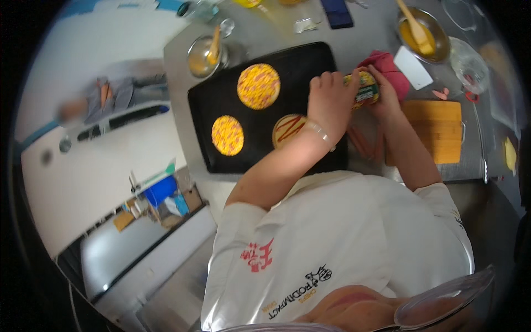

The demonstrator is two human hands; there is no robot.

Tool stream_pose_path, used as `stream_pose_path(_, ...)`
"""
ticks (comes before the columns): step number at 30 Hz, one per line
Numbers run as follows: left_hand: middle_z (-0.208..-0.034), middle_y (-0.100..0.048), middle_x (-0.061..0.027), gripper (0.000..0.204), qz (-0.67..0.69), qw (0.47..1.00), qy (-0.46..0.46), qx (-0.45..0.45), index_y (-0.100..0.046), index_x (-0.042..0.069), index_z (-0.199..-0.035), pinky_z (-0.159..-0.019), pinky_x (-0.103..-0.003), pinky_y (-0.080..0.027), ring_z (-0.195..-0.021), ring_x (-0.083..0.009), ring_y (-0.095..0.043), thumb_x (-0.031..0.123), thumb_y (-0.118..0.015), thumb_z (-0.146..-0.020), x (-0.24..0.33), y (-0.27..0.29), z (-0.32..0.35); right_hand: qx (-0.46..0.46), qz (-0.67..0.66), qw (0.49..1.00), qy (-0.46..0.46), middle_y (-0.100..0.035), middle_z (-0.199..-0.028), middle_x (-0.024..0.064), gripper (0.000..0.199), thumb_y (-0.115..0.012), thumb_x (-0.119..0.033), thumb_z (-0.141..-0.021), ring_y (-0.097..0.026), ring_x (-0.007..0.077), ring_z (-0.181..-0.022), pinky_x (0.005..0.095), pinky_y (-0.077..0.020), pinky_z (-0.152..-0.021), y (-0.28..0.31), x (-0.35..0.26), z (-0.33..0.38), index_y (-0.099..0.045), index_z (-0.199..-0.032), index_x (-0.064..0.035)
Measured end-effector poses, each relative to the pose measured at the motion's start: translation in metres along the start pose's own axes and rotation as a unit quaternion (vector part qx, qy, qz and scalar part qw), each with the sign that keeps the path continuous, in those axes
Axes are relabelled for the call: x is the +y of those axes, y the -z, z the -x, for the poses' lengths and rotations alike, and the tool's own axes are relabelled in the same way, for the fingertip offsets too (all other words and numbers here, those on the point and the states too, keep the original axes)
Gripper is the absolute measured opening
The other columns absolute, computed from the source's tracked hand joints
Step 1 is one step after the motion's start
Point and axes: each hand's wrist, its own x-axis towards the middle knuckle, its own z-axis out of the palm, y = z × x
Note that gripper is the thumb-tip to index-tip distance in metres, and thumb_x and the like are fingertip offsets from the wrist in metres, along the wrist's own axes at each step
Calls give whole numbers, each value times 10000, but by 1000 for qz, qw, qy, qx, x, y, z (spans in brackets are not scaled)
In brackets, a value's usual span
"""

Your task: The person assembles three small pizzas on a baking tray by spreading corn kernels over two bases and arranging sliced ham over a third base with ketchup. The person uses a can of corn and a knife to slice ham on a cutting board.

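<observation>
Gripping a yellow-and-green can [366,91] in our right hand [385,91] here, fingers closed round its 3 o'clock side. Our left hand [330,97] is at the can's 9 o'clock with the fingers bent, but we honestly can't tell if it's gripping or just touching. The can sits just past our black tray [314,62], a bit before its 3 o'clock. On the tray we've got a corn-yellow topped round [258,86] at 11, a second topped round [227,135] at 8 and a red-zigzag round [285,129] near 5, partly behind our arm. From the can, there's a red cloth [397,80] at 2 and a wooden board [434,133] at 4
</observation>
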Motion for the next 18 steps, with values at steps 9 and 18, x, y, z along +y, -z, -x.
stream_pose_path(9,-1312,-588,-156,889,273,955,21,116,-481,62,-1437,-1001,-455,-451,-1222,-377,-561,141,-908,-661,-23,-25,-8,-16,-122,988,92,-651,-1237,177,269,-505,-117,-1030,-605,325,-1219,465,-463,-1099,-49,-27,68,-611,-1217,45)
stream_pose_path(18,-1304,-597,-173,833,620,756,148,147,-433,-5,-1352,-1000,-380,-511,-1216,-286,-611,171,-941,-716,-13,-140,-70,59,-125,987,81,-577,-1277,245,267,-410,154,-971,-576,409,-1252,487,-455,-1175,-6,-49,55,-498,-1221,120)
